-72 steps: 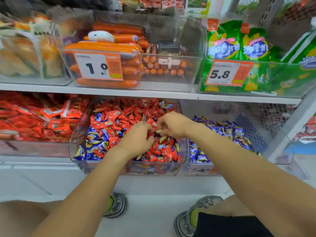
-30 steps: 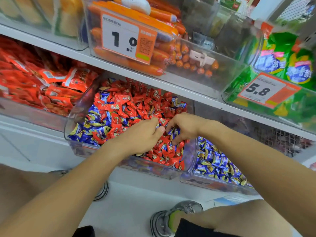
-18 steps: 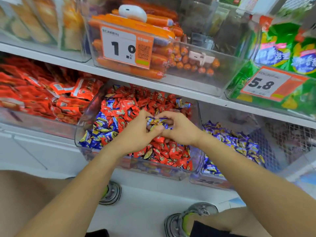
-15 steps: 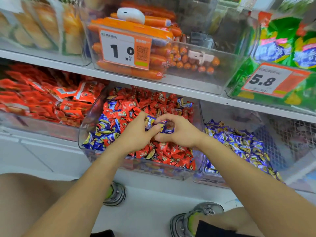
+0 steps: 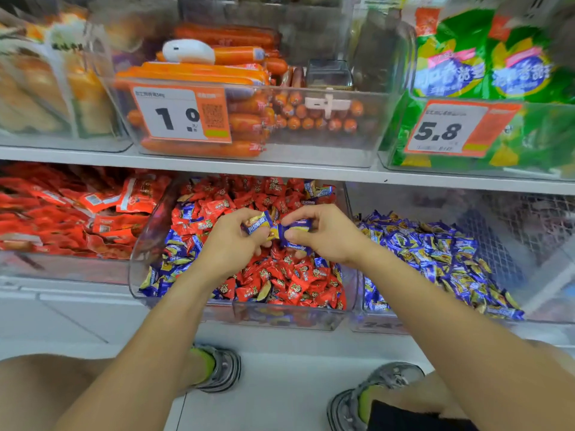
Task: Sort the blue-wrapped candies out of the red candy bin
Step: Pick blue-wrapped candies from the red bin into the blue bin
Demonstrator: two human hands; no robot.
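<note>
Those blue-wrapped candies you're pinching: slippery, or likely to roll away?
Probably slippery: the blue-wrapped candies have glossy film. Unlikely to roll, being flat pillow shapes. Likely light, since the left hand and right hand lift them by fingertips.

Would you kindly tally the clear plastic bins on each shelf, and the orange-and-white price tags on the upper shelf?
Clear plastic bins on the upper shelf: 3
Clear plastic bins on the lower shelf: 3
Orange-and-white price tags on the upper shelf: 2
Total: 8
</note>
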